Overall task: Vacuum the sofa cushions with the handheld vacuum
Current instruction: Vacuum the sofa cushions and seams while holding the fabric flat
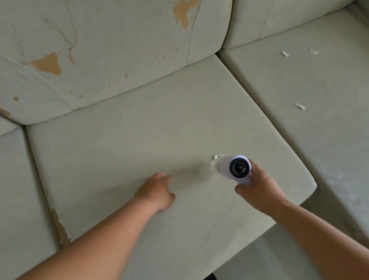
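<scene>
While right fingers [255, 168] clamp the rounded vacuum [231, 167], relaxed left fingers [165, 178] touch the cushion [130, 135].

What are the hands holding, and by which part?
The right hand grips the white handheld vacuum by its handle; the left hand holds nothing, resting on the seat cushion.

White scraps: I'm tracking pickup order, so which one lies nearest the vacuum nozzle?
The scrap on the middle seat cushion, right at the nozzle of the handheld vacuum; the other four lie apart on the right cushion.
</scene>
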